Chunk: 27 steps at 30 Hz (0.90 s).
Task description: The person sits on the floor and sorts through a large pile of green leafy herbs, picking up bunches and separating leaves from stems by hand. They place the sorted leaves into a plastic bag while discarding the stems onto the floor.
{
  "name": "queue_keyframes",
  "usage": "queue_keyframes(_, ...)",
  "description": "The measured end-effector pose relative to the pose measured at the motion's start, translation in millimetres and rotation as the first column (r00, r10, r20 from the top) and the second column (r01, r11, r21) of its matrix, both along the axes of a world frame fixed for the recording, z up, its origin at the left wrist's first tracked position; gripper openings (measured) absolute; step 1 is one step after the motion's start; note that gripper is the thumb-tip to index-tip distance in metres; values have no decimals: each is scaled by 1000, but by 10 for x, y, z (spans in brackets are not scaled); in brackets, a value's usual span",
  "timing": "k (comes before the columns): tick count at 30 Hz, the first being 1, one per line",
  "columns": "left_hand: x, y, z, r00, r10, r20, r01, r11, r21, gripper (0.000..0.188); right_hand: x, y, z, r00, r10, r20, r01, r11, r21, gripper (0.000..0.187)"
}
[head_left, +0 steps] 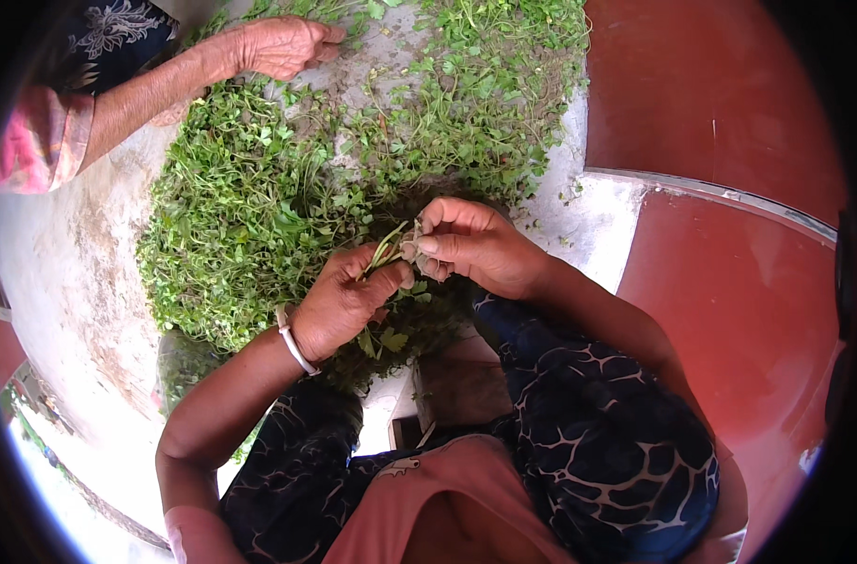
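My left hand, with a white bangle at its wrist, is closed round a small bunch of green leafy herb stems. Some leaves hang out below that hand. Thumb and fingers of my right hand pinch together at the stem ends, close against the left fingertips. What exactly lies between the right fingertips is partly hidden, and those fingers look coated with soil. Just beyond both hands, a broad heap of the same leafy herbs covers the grey surface.
Another person's hand reaches over the herbs from the upper left, a pink sleeve behind it. Looser herbs spread at the far right of the heap. Red floor panels lie to the right, and my patterned trouser legs are below.
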<state>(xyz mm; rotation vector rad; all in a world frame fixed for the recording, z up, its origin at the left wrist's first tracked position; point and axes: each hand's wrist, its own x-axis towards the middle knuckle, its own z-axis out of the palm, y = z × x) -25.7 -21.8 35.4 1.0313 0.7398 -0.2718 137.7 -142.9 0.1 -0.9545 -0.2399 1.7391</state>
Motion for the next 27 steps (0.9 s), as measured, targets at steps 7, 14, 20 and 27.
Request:
queue_keyframes(7, -105, -100, 16, 1000, -15, 26, 13, 997, 78, 16, -4, -42, 27, 997, 53, -64, -49, 997, 59, 6)
queue_keyframes(14, -148, -73, -26, 948, -181, 262, 45, 891, 451, 12, 11, -86, 4, 946, 47, -320, -35, 998, 42, 7)
queue_keyframes(20, -176, 151, 39, 997, 77, 1, -76, 988, 135, 19, 83, -188, 127, 611, 455, 648, -569, 821, -39, 17)
queue_keyframes(27, -242, 208, -111, 965, 52, 257, -110, 970, 217, 20, 616, -300, -164, -158, 59, 986, -31, 997, -65, 12)
